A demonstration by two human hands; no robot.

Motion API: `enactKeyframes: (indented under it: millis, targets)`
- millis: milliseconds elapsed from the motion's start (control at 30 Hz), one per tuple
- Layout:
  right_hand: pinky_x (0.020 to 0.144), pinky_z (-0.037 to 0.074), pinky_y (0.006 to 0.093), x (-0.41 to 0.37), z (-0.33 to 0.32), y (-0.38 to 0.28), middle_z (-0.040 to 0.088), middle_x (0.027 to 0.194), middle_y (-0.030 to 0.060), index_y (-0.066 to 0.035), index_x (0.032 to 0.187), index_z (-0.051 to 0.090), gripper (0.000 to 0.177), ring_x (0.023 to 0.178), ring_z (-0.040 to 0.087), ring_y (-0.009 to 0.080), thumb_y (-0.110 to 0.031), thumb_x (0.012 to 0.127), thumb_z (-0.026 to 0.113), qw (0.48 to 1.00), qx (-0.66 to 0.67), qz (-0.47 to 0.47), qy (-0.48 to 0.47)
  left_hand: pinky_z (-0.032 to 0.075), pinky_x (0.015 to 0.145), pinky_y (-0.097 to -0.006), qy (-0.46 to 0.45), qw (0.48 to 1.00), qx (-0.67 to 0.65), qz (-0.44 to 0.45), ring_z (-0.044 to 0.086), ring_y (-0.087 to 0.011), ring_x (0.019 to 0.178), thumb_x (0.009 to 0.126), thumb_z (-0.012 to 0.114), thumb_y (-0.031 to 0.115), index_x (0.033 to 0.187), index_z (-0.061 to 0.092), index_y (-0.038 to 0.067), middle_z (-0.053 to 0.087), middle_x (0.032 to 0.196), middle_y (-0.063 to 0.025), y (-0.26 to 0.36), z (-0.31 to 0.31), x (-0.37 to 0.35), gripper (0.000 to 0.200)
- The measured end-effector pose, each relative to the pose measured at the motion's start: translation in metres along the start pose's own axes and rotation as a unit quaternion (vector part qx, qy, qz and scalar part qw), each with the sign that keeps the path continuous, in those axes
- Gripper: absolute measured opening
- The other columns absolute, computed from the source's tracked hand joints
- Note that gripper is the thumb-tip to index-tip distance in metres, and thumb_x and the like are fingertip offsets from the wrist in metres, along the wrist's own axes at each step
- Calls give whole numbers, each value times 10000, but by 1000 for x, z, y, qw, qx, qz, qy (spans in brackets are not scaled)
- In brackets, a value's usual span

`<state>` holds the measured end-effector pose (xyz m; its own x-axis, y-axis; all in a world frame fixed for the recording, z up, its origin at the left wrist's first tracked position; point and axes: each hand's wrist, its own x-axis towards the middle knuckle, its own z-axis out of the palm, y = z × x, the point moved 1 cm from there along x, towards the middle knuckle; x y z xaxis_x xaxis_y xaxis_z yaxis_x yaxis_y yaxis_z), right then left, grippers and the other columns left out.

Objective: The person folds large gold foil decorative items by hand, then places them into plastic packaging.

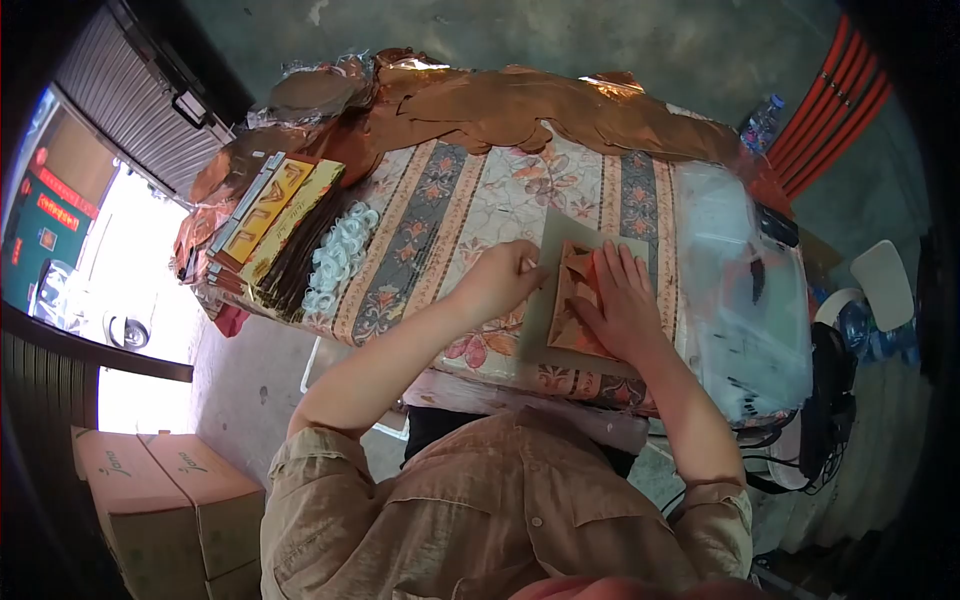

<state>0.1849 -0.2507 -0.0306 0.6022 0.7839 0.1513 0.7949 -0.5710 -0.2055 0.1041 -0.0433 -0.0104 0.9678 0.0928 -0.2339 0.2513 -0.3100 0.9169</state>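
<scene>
On the patterned tablecloth lies a grey-green sheet [537, 347], and on top of it an orange-brown folded piece [565, 325]. My right hand [627, 305] rests flat on that piece with its fingers spread. At the sheet's left edge is my left hand [503, 278], its fingers curled together; whatever they may hold is too small to make out. To the left, a pile of white rings [340, 256] sits beside a stack of yellow and brown packets [285, 225].
Brown shiny sheets [480, 105] cover the table's far edge. Clear plastic bags [740, 290] lie at the right, with a dark object [777, 226] on them. A bottle [763, 122] stands beyond the far right corner. Cardboard boxes [165, 500] are on the floor at lower left.
</scene>
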Motion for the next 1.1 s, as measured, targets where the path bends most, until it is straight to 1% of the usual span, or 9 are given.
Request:
enactKeyframes:
  millis: [67,200,300,367,400,467,667,1000,1100]
  targets:
    - [1161,146,497,2,0,0,285,1509,230,28,1446,298,745,1413,229,404,-457,922,512,1000,-2,4,-1,447,543,-272,86,984,134,85,563,-101,593,887,622,127,1141,571,-65,638,709,-69,0,4,-2,323]
    - [1160,144,498,6,2,-11,284,1508,234,31,1443,301,740,1411,227,413,-457,926,507,1000,2,-3,-4,451,547,-274,94,987,99,87,589,-118,604,889,616,127,1129,575,-65,624,689,-111,10,-6,-13,309]
    - [1158,148,498,11,6,-23,283,1508,236,33,1439,303,739,1408,229,423,-462,928,503,1000,-5,3,1,481,568,-334,151,974,153,71,632,-208,624,877,622,131,1109,604,-34,642,709,-122,4,-14,-18,285]
    - [1154,157,502,13,7,-26,278,1512,237,35,1438,305,740,1404,236,425,-467,929,499,1000,-11,16,-2,513,723,-428,188,935,285,96,642,-351,839,819,672,176,1037,638,7,652,886,-182,0,-15,-23,278]
    - [1154,157,502,11,8,-27,278,1512,237,35,1438,305,740,1404,236,425,-467,929,499,1000,-16,10,-7,513,723,-428,194,936,278,93,642,-351,839,819,672,176,1037,638,7,652,886,-182,-8,-17,-24,278]
    - [1153,163,501,12,7,-26,280,1513,233,32,1439,307,734,1401,244,426,-459,930,506,1000,-4,14,-1,498,706,-425,271,868,348,229,600,-344,828,807,678,181,1017,653,29,611,889,-146,-21,-27,-28,260]
    - [1155,164,494,10,9,-24,287,1513,226,28,1442,307,729,1401,248,423,-447,931,518,1000,-16,-4,21,469,820,-418,266,856,387,216,556,-351,965,766,726,198,991,641,36,575,992,-153,-25,-27,-35,290]
    - [1163,145,485,11,8,-24,262,1528,217,26,1453,292,744,1415,228,405,-472,937,492,1000,-18,11,-3,449,816,-402,279,861,355,234,538,-310,964,756,722,191,955,633,45,558,975,-121,-30,-28,-30,263]
    - [1148,178,512,11,10,-23,318,1492,230,40,1424,337,757,1398,264,410,-511,931,496,999,-21,-14,33,453,822,-404,278,867,341,235,543,-315,956,765,706,160,956,631,41,561,963,-124,-31,-29,-30,237]
